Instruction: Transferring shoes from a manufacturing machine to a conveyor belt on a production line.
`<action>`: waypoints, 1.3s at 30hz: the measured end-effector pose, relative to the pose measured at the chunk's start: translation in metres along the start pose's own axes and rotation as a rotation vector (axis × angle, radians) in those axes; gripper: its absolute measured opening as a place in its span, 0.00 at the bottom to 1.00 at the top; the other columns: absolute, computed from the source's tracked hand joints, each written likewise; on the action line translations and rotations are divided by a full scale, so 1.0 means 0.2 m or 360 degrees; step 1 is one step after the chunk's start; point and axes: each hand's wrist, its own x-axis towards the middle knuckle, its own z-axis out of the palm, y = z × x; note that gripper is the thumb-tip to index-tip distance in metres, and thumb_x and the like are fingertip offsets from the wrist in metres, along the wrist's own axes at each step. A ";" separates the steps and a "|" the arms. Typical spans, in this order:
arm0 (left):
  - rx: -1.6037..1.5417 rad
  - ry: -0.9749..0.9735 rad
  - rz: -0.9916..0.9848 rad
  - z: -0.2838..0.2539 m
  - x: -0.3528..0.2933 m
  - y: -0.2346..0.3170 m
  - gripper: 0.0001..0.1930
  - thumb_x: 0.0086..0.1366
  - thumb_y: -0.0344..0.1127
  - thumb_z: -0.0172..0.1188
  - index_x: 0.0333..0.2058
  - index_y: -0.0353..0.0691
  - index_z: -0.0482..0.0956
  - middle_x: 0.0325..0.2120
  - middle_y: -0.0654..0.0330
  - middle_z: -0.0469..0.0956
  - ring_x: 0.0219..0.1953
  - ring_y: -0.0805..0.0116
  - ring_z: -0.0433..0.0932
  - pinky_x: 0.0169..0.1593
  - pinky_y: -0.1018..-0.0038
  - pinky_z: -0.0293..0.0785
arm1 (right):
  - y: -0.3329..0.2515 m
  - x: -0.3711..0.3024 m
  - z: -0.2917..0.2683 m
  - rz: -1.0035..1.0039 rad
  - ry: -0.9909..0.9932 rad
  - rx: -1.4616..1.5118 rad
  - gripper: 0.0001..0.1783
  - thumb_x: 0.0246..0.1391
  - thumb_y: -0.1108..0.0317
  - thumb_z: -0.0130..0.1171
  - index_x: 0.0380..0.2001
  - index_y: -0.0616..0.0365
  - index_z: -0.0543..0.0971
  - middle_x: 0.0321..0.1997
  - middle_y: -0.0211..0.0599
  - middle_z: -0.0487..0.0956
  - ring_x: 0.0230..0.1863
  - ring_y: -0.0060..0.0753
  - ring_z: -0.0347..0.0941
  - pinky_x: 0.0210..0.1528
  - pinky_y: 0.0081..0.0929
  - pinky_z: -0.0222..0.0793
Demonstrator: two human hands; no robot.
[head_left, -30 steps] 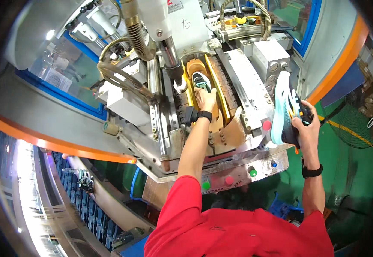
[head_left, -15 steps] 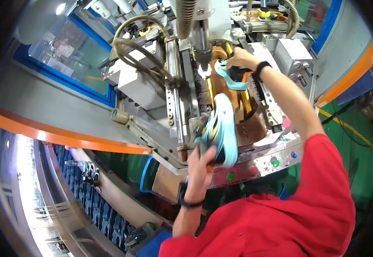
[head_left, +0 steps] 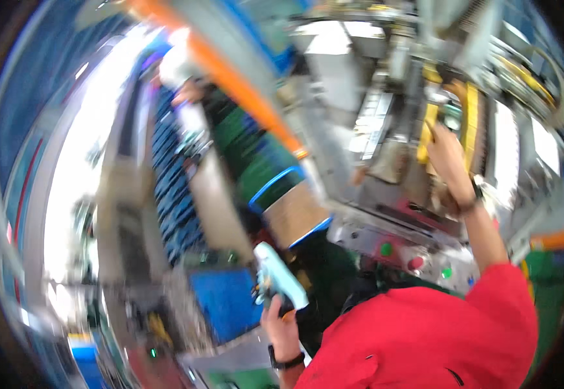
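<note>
My left hand [head_left: 281,332] is closed around the dark heel end of a sneaker with a light blue sole [head_left: 281,275]. The sneaker is held low, left of the machine, with its sole turned up and to the right. My right hand [head_left: 447,155] reaches into the machine, between two yellow side pieces [head_left: 470,120]. Just beyond its fingers sits another sneaker [head_left: 452,113], mostly hidden and blurred, with a bit of teal showing. Motion smears the right fingers, so I cannot make out whether they grip anything.
A panel with green and red buttons [head_left: 415,262] runs along the machine's front. Left of it stand a brown board with a blue frame [head_left: 297,212] and a rack of dark blue pieces [head_left: 177,194]. Another person's hand [head_left: 188,94] shows at the upper left. An orange edge [head_left: 230,74] slants above.
The view has swung left. My left hand has carried its sneaker away from the machine, down and left. My right hand has drawn back slightly from the other sneaker, which now sits between the yellow pieces.
</note>
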 end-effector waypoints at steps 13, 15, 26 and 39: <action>-0.2307 0.0416 -0.1294 -0.04 -0.59 -0.13 0.14 0.61 0.25 0.60 0.46 0.30 0.76 0.43 0.53 0.79 0.42 0.63 0.81 0.48 0.69 0.78 | -0.11 -1.14 0.85 -0.0772 -0.0623 0.0435 0.04 0.52 0.74 0.52 0.32 0.57 0.75 0.35 0.42 0.73 0.39 0.50 0.71 0.41 0.43 0.69; -0.2331 0.0692 -0.1298 -0.09 -0.69 -0.23 0.14 0.61 0.24 0.60 0.46 0.28 0.75 0.40 0.53 0.79 0.40 0.61 0.81 0.44 0.65 0.80 | -0.12 -1.12 0.84 -0.0846 -0.0564 0.0467 0.06 0.51 0.75 0.52 0.34 0.57 0.75 0.36 0.43 0.73 0.41 0.52 0.71 0.42 0.44 0.68; -0.2132 0.1661 -0.1442 -0.38 -1.07 -1.59 0.13 0.53 0.26 0.64 0.38 0.29 0.80 0.34 0.55 0.80 0.35 0.62 0.81 0.41 0.67 0.78 | -2.14 -0.74 0.21 -0.1473 -0.0640 0.1350 0.09 0.61 0.67 0.57 0.41 0.60 0.77 0.38 0.33 0.79 0.36 0.22 0.74 0.39 0.20 0.70; -0.1359 0.2157 -0.1672 -1.07 -1.01 -3.37 0.20 0.45 0.37 0.67 0.36 0.29 0.78 0.31 0.50 0.81 0.31 0.56 0.81 0.34 0.65 0.77 | -4.98 -1.21 0.31 -0.2719 -0.0544 0.0764 0.30 0.56 0.64 0.60 0.62 0.54 0.68 0.61 0.41 0.73 0.63 0.36 0.67 0.63 0.35 0.59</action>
